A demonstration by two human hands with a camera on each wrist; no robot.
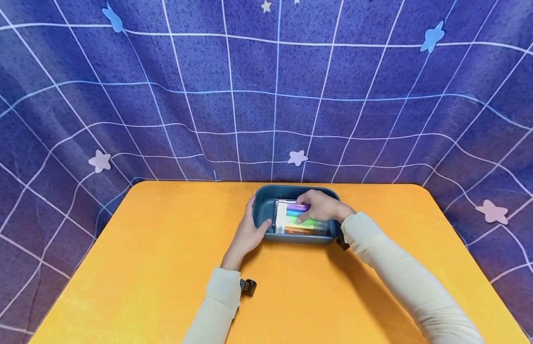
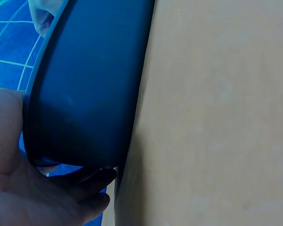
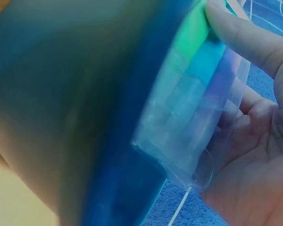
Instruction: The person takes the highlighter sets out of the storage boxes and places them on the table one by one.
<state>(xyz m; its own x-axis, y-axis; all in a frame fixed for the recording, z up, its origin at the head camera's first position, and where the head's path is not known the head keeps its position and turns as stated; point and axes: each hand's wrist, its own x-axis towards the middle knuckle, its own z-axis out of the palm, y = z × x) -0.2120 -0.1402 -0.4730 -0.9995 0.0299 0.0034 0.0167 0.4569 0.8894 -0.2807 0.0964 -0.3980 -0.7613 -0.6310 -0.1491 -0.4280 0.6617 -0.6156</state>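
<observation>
A dark blue-grey plastic bin stands near the table's far edge. My left hand grips its left end, thumb at the rim and fingers around the outside; the left wrist view shows this hand close against the bin wall. With my right hand I hold a clear pack of highlighters, thumb on its front face, over the bin's inside. Purple, blue, green, yellow and orange pens show through the plastic. In the right wrist view the pack is tilted, with fingers partly hidden behind it.
The yellow-orange tabletop reaches toward me on both sides of the bin. Behind it hangs a purple-blue curtain with a grid and stars. Each wrist wears a small black camera mount.
</observation>
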